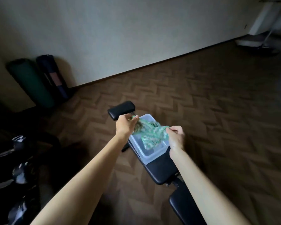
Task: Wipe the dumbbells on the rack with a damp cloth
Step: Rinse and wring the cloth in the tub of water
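A green-and-white patterned cloth (148, 133) hangs stretched between both hands above a clear plastic tub (150, 155). My left hand (126, 125) grips the cloth's far left end. At the near right end my right hand (175, 137) pinches it. The cloth's lower part droops into the tub. Dark dumbbells (19, 174) on a rack lie in shadow at the lower left, well apart from both hands.
The tub sits on a black padded weight bench (162, 171) that runs from the centre toward the lower right, with a black pad (121, 109) at its far end. Two rolled mats (39, 80) lean on the wall at the left. Herringbone wood floor surrounds the bench.
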`<state>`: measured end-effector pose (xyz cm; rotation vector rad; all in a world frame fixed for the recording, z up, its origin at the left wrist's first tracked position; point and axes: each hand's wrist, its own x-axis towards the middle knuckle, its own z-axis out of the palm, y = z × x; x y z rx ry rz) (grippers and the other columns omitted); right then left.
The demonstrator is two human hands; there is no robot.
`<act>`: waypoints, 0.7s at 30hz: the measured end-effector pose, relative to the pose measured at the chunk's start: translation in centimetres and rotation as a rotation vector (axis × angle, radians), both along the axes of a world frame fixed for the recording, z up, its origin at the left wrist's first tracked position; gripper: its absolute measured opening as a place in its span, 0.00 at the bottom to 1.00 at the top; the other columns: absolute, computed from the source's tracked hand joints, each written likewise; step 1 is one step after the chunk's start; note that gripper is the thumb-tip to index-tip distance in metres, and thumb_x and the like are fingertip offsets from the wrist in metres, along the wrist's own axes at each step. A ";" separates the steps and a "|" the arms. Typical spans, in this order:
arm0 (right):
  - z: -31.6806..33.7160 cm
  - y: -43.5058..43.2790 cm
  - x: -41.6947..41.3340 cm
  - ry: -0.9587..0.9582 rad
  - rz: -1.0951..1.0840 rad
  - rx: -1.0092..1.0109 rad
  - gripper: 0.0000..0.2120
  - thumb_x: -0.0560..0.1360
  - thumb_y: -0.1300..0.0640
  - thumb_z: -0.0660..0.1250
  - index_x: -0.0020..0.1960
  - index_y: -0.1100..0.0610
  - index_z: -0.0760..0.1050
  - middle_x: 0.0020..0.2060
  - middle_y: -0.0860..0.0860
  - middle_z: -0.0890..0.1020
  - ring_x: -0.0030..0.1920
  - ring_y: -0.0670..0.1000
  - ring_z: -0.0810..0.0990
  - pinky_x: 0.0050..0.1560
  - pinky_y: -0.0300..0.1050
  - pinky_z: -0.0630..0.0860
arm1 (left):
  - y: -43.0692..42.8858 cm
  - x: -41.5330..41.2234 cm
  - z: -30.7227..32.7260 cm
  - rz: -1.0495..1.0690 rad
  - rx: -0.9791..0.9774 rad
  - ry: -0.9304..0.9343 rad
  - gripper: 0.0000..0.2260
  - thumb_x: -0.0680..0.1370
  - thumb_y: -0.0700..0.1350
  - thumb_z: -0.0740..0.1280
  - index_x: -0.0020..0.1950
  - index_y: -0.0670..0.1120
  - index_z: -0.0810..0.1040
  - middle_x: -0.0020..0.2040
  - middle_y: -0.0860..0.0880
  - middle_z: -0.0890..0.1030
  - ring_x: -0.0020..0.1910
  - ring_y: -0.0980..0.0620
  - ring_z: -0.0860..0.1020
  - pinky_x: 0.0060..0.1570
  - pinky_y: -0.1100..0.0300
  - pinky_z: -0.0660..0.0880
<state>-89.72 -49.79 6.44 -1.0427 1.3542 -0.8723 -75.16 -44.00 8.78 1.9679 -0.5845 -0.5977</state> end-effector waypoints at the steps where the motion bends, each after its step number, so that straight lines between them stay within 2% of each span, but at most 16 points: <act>1: -0.4 -1.6 0.5 0.046 -0.006 -0.047 0.09 0.73 0.66 0.65 0.38 0.56 0.69 0.32 0.49 0.73 0.38 0.51 0.71 0.34 0.39 0.66 | -1.7 0.9 -0.5 -0.010 0.024 -0.058 0.15 0.76 0.48 0.67 0.33 0.42 0.72 0.27 0.49 0.70 0.30 0.51 0.69 0.29 0.63 0.66; 3: -1.8 -5.3 1.5 0.173 0.032 -0.121 0.11 0.72 0.65 0.66 0.35 0.54 0.68 0.30 0.48 0.72 0.36 0.52 0.71 0.36 0.42 0.67 | -5.7 2.6 -2.1 -0.034 0.072 -0.118 0.17 0.77 0.48 0.66 0.32 0.41 0.70 0.26 0.49 0.67 0.30 0.51 0.66 0.28 0.63 0.62; 5: -3.2 -8.1 2.3 0.283 0.106 -0.131 0.12 0.71 0.65 0.65 0.33 0.54 0.67 0.29 0.48 0.72 0.34 0.51 0.70 0.35 0.42 0.66 | -8.7 3.9 -3.8 -0.081 0.163 -0.167 0.21 0.78 0.47 0.65 0.28 0.42 0.63 0.26 0.48 0.64 0.30 0.50 0.62 0.29 0.56 0.60; 7: -5.8 -11.6 3.7 0.353 0.200 -0.087 0.13 0.72 0.67 0.65 0.33 0.55 0.66 0.29 0.49 0.70 0.33 0.50 0.69 0.32 0.39 0.64 | -12.4 5.1 -6.2 -0.159 0.274 -0.173 0.19 0.78 0.44 0.63 0.28 0.41 0.64 0.27 0.46 0.65 0.34 0.48 0.64 0.34 0.58 0.61; 9: -9.1 -14.8 5.4 0.422 0.347 0.010 0.16 0.72 0.70 0.63 0.32 0.56 0.63 0.30 0.49 0.67 0.31 0.47 0.66 0.26 0.32 0.63 | -15.2 6.4 -8.8 -0.221 0.347 -0.145 0.11 0.77 0.41 0.61 0.35 0.40 0.73 0.35 0.42 0.73 0.39 0.45 0.69 0.40 0.59 0.65; 10: -10.6 -16.1 6.0 0.473 0.431 0.049 0.17 0.72 0.71 0.63 0.32 0.57 0.60 0.30 0.50 0.65 0.30 0.47 0.64 0.24 0.33 0.62 | -16.0 7.0 -9.8 -0.246 0.361 -0.122 0.07 0.77 0.40 0.62 0.43 0.39 0.78 0.42 0.39 0.77 0.43 0.43 0.73 0.43 0.59 0.67; 11: -13.1 -17.9 6.9 0.532 0.509 0.081 0.17 0.71 0.71 0.63 0.32 0.57 0.59 0.30 0.51 0.63 0.30 0.47 0.64 0.25 0.35 0.60 | -17.5 7.8 -11.8 -0.255 0.393 -0.096 0.08 0.76 0.39 0.62 0.51 0.39 0.79 0.50 0.39 0.79 0.50 0.42 0.76 0.47 0.60 0.69; 12: -15.1 -19.2 7.3 0.619 0.570 0.106 0.13 0.71 0.71 0.63 0.34 0.59 0.63 0.32 0.52 0.66 0.33 0.50 0.68 0.29 0.38 0.62 | -18.4 8.5 -13.5 -0.262 0.440 -0.076 0.12 0.76 0.38 0.63 0.58 0.39 0.78 0.57 0.41 0.78 0.56 0.43 0.76 0.51 0.60 0.70; 13: -16.8 -20.4 7.7 0.675 0.618 0.120 0.06 0.71 0.70 0.63 0.40 0.62 0.69 0.36 0.54 0.71 0.40 0.55 0.73 0.35 0.40 0.64 | -19.3 9.1 -15.3 -0.274 0.487 -0.057 0.14 0.76 0.38 0.63 0.62 0.40 0.76 0.61 0.42 0.77 0.60 0.44 0.75 0.54 0.60 0.69; 14: -18.9 -21.3 7.9 0.715 0.655 0.143 0.07 0.72 0.69 0.63 0.50 0.64 0.73 0.44 0.56 0.76 0.50 0.58 0.76 0.39 0.39 0.65 | -20.0 9.8 -16.9 -0.309 0.551 -0.054 0.15 0.76 0.39 0.63 0.63 0.40 0.75 0.61 0.43 0.77 0.60 0.45 0.75 0.54 0.60 0.69; 15: -20.8 -21.9 7.9 0.727 0.686 0.185 0.12 0.73 0.69 0.62 0.56 0.64 0.74 0.51 0.57 0.77 0.57 0.58 0.76 0.40 0.39 0.65 | -20.7 10.2 -18.6 -0.350 0.615 -0.049 0.15 0.76 0.39 0.64 0.63 0.41 0.75 0.60 0.43 0.78 0.59 0.45 0.76 0.53 0.61 0.70; 16: -22.3 -22.5 8.0 0.721 0.716 0.230 0.14 0.74 0.69 0.61 0.59 0.63 0.74 0.54 0.56 0.77 0.59 0.58 0.75 0.41 0.38 0.67 | -21.6 10.5 -20.2 -0.395 0.670 -0.047 0.14 0.76 0.39 0.64 0.62 0.41 0.75 0.59 0.43 0.79 0.56 0.45 0.77 0.51 0.62 0.71; 18: -25.8 -23.4 8.4 0.716 0.782 0.290 0.16 0.75 0.69 0.59 0.60 0.60 0.75 0.59 0.56 0.78 0.60 0.56 0.76 0.49 0.38 0.72 | -23.1 10.8 -23.7 -0.520 0.736 -0.011 0.14 0.76 0.36 0.63 0.61 0.41 0.76 0.56 0.44 0.79 0.51 0.45 0.78 0.47 0.65 0.73; 21: -30.1 -24.5 9.3 0.698 0.840 0.285 0.22 0.76 0.71 0.54 0.67 0.59 0.70 0.67 0.56 0.72 0.66 0.54 0.72 0.61 0.43 0.71 | -25.1 10.5 -28.7 -0.706 0.791 -0.024 0.16 0.76 0.33 0.58 0.62 0.42 0.76 0.62 0.44 0.78 0.62 0.46 0.75 0.59 0.61 0.69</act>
